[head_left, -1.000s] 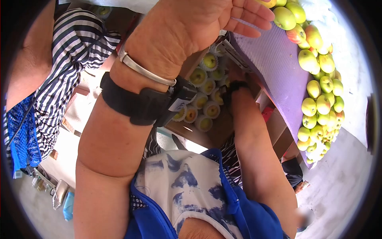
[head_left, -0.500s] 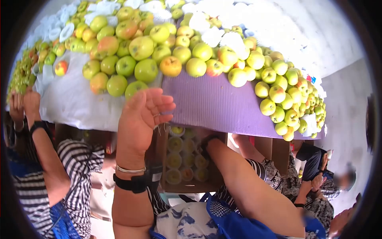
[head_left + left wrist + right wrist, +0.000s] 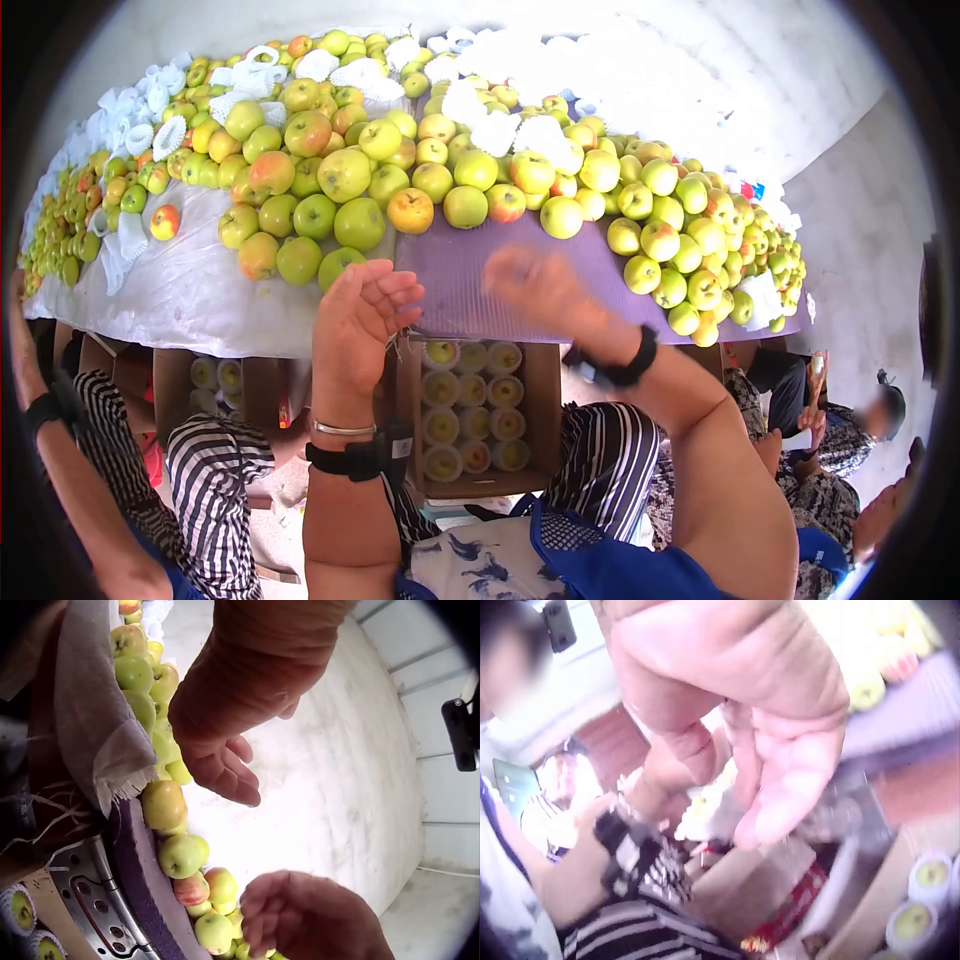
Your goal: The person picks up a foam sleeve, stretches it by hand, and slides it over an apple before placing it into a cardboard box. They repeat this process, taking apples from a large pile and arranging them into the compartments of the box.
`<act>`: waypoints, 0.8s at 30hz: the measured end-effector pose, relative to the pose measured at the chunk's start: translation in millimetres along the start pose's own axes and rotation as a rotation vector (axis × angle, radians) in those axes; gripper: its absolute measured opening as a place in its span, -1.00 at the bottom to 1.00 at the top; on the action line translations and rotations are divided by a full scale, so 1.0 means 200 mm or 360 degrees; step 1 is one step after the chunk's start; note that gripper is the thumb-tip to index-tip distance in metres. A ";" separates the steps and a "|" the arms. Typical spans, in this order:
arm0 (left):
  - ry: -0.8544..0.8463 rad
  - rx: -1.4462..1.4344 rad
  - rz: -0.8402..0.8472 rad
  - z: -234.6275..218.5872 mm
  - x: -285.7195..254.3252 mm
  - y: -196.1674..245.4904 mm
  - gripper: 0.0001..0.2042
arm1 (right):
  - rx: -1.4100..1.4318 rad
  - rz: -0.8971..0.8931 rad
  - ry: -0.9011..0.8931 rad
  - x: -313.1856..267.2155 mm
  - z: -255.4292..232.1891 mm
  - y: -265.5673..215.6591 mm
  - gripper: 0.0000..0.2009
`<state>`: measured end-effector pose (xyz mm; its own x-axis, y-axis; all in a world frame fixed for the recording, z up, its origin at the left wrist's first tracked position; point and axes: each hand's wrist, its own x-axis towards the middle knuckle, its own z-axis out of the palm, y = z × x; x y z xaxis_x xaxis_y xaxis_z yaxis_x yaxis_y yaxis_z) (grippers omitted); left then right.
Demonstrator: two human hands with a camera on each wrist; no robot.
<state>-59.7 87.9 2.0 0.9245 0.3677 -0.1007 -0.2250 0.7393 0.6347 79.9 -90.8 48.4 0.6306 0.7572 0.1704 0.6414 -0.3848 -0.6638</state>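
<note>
While both arms are lifting toward the heap of apples (image 3: 420,170), neither hand is holding anything: the left hand (image 3: 358,320) is hovering at the near edge of the purple mat (image 3: 520,275) with its fingers loosely curled and empty, and the right hand (image 3: 540,290) is sweeping over the mat at about three o'clock from it, blurred, so its fingers are probably relaxed and apart, though the head view is too smeared to be sure; the right wrist view is showing an open palm with nothing in it. Nearest fruit is lying at twelve o'clock from the left hand, a green apple (image 3: 338,264) sitting right at the lip where the white cloth (image 3: 180,290) is meeting the mat, with an orange-yellow apple (image 3: 411,210) just beyond it. Below, at six o'clock, a cardboard box (image 3: 540,400) is standing open with netted apples in rows. The risk I am judging from here is at that edge: fruit is piling right up to the lip, and a fast reaching hand brushing the front row could be sending apples rolling off onto the box or the floor and bruising them; the frayed cloth edge is also hanging loose near the left fingers and could be snagging, dragging fruit with it
</note>
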 end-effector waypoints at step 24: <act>-0.0028 0.0198 0.0064 0.12 0.04 -0.09 -0.70 | 0.1799 0.0221 0.0492 0.09 -0.16 0.20 -0.78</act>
<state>-40.3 63.6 8.3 0.9209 0.3852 -0.0606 -0.2232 0.6481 0.7281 131.5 -109.3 49.3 0.8434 0.5256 0.1117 -0.0945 0.3497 -0.9321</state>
